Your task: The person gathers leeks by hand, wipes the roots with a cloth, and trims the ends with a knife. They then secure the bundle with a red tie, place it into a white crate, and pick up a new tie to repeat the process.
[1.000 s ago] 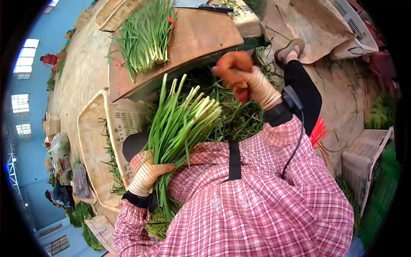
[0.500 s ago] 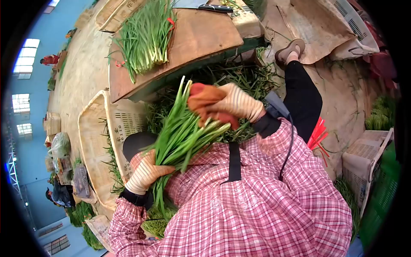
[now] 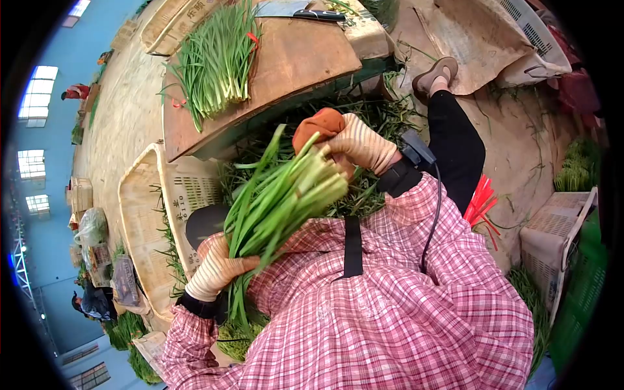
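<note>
My left hand, in a cream striped glove, is closed around the leafy part of a bunch of garlic chives. Their pale cut ends point up and to the right, smeared by motion. By those ends is my right hand, gloved alike, its fingers curled on an orange-red bundle that looks like cloth. Part of the bundle is hidden behind the stalks. On the low wooden table ahead lies a larger bunch of garlic chives with red ties.
A broad knife lies at the table's far edge. To the left stands a cream plastic crate. Loose green trimmings cover the floor beneath the table. Red strips hang by my right leg, near another crate.
The chives' cut ends have swung right and downward, now fanned toward my right hand. My right hand and the orange-red bundle have shifted slightly up. My left hand keeps its hold.
</note>
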A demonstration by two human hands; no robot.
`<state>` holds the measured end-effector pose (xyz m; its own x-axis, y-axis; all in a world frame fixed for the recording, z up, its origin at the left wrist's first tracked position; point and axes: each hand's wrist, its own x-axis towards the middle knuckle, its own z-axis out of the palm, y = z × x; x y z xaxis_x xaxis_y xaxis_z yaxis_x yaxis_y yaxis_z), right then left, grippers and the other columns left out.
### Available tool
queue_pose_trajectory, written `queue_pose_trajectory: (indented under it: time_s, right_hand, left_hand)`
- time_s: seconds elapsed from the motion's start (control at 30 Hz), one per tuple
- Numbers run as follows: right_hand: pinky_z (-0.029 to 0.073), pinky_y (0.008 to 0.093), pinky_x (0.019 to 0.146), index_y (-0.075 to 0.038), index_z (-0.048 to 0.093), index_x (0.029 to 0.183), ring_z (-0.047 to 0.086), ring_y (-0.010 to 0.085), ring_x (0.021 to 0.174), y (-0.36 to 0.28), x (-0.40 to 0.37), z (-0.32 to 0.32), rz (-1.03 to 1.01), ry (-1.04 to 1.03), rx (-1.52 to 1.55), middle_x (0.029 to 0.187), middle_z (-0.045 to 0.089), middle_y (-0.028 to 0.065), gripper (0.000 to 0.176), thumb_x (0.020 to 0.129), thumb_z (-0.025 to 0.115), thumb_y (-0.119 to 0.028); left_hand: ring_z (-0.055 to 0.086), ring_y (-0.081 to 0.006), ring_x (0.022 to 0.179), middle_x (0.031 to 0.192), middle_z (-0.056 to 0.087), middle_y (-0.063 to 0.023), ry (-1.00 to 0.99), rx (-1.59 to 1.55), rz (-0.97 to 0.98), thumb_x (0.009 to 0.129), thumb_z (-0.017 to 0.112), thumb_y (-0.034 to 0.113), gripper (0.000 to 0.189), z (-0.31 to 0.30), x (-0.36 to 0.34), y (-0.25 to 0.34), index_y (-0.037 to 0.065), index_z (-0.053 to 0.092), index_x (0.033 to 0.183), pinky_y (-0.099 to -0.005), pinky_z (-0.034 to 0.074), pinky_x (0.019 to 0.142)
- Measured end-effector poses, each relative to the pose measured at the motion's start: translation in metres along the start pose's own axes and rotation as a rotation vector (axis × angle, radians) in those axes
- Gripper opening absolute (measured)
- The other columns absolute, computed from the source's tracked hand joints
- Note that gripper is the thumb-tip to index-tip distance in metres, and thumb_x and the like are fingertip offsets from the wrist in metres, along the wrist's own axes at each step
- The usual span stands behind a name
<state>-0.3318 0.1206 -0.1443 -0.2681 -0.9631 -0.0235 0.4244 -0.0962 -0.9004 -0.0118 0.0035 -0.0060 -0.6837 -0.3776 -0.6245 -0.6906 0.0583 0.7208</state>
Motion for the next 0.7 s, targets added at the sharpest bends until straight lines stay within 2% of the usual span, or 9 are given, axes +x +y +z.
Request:
queue_pose_trajectory:
  time_s: [0.03, 0.2, 0.3, 0.4, 0.47, 0.5, 0.6, 0.67, 0.7]
  right_hand:
    - [0.058, 0.0342, 0.073, -0.002, 0.074, 0.101, 0.067, 0.0129, 0.082, 0.005, -0.001, -0.007, -0.033, 0.038, -0.128, 0.091, 0.073, 0.0047, 0.022, 0.081, 0.079, -0.008]
    - [0.055, 0.0345, 0.048, -0.001, 0.07, 0.101, 0.066, 0.0171, 0.066, -0.001, -0.011, -0.062, 0.025, 0.308, 0.055, 0.085, 0.071, 0.0076, 0.025, 0.084, 0.082, -0.015]
    - [0.053, 0.03, 0.048, -0.003, 0.068, 0.11, 0.066, 0.0157, 0.062, -0.008, -0.011, -0.049, 0.068, 0.001, 0.153, 0.082, 0.07, 0.0071, 0.039, 0.091, 0.076, -0.036]
    - [0.049, 0.0257, 0.047, -0.005, 0.069, 0.11, 0.062, 0.0107, 0.056, -0.017, -0.006, -0.004, -0.021, -0.093, 0.025, 0.08, 0.071, 0.0055, 0.05, 0.088, 0.074, -0.049]
    - [0.049, 0.0254, 0.049, -0.006, 0.075, 0.1, 0.061, 0.0092, 0.056, -0.012, -0.004, -0.001, 0.194, -0.219, -0.307, 0.078, 0.071, 0.0058, 0.034, 0.087, 0.078, -0.038]
    - [0.051, 0.0289, 0.055, -0.005, 0.076, 0.093, 0.063, 0.0111, 0.061, -0.002, -0.002, 0.005, 0.194, -0.155, -0.335, 0.079, 0.071, 0.0064, 0.024, 0.083, 0.079, -0.028]
    - [0.054, 0.0308, 0.065, -0.002, 0.075, 0.096, 0.066, 0.0128, 0.069, 0.006, -0.003, -0.012, -0.118, -0.084, -0.468, 0.082, 0.073, 0.0065, 0.028, 0.08, 0.08, -0.025]
    - [0.055, 0.031, 0.08, -0.002, 0.075, 0.099, 0.07, 0.0147, 0.085, -0.007, -0.009, -0.035, 0.019, 0.108, -0.575, 0.09, 0.076, 0.0074, 0.028, 0.082, 0.078, -0.023]
    - [0.056, 0.0318, 0.081, -0.001, 0.074, 0.104, 0.07, 0.0159, 0.087, -0.011, -0.017, -0.057, 0.006, 0.12, -0.366, 0.097, 0.075, 0.0086, 0.03, 0.084, 0.077, -0.024]
  left_hand:
    - [0.059, -0.0175, 0.117, 0.128, 0.066, -0.0062, 0.068, -0.275, -0.053, 0.077, 0.077, -0.001, 0.065, 0.008, -0.001, -0.005, 0.001, 0.055, 0.138, -0.0335, 0.046, 0.103]
    - [0.061, -0.0182, 0.114, 0.128, 0.065, -0.0065, 0.05, -0.348, -0.101, 0.078, 0.076, -0.003, 0.067, -0.004, -0.007, -0.031, 0.002, 0.053, 0.14, -0.0329, 0.047, 0.102]
    - [0.061, -0.0152, 0.11, 0.127, 0.064, -0.0072, 0.076, -0.359, -0.085, 0.082, 0.075, -0.002, 0.067, -0.004, -0.011, -0.039, 0.001, 0.048, 0.143, -0.0315, 0.049, 0.098]
    - [0.064, -0.0181, 0.109, 0.122, 0.068, -0.0057, 0.052, -0.238, -0.083, 0.077, 0.076, -0.005, 0.057, -0.003, -0.003, -0.027, 0.002, 0.061, 0.132, -0.0322, 0.05, 0.098]
    - [0.065, -0.0168, 0.104, 0.119, 0.069, -0.0046, 0.037, -0.182, -0.059, 0.077, 0.076, -0.006, 0.058, -0.005, -0.001, -0.025, 0.001, 0.06, 0.132, -0.0311, 0.052, 0.093]
    - [0.064, -0.0164, 0.104, 0.119, 0.069, -0.0043, 0.031, -0.221, -0.086, 0.077, 0.077, -0.006, 0.058, -0.006, -0.002, -0.025, 0.001, 0.059, 0.132, -0.031, 0.052, 0.093]
    - [0.063, -0.0166, 0.106, 0.121, 0.068, -0.0032, -0.019, -0.221, -0.165, 0.079, 0.079, -0.002, 0.06, -0.005, -0.002, -0.022, 0.003, 0.058, 0.135, -0.032, 0.051, 0.095]
    - [0.063, -0.0177, 0.107, 0.122, 0.068, -0.0033, -0.057, -0.119, -0.151, 0.079, 0.08, 0.0, 0.06, -0.003, -0.003, -0.021, 0.004, 0.057, 0.135, -0.0329, 0.051, 0.095]
    - [0.062, -0.017, 0.109, 0.123, 0.068, -0.0038, -0.059, -0.069, -0.123, 0.08, 0.079, 0.001, 0.056, -0.002, -0.005, -0.015, 0.004, 0.058, 0.132, -0.0337, 0.051, 0.094]
